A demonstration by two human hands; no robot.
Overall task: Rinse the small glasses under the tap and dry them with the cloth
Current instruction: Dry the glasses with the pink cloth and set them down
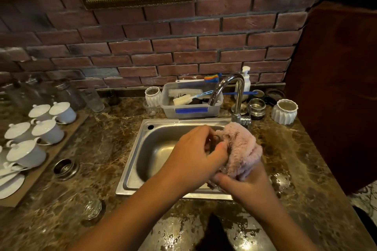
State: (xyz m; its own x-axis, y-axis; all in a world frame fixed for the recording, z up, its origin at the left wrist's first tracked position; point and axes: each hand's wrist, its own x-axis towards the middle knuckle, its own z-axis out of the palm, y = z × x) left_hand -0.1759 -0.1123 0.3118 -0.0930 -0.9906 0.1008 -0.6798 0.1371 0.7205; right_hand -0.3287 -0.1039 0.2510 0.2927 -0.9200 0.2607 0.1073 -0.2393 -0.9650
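Over the sink point(142, 149), your left hand point(195, 155) grips the glass point(215, 141), right hand point(244, 187) clutches the cloth point(242, 149), so twist it gently inside.

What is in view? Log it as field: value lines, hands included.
left hand: over the sink, fingers curled round a small glass, mostly hidden
right hand: holds the pink cloth against the glass
sink: steel, set in the marble counter
tap: spout turned toward the tub, no water seen
tub: behind the sink, holds brushes
cups: white, lidded, on a board at left
second glass: on the counter, front left
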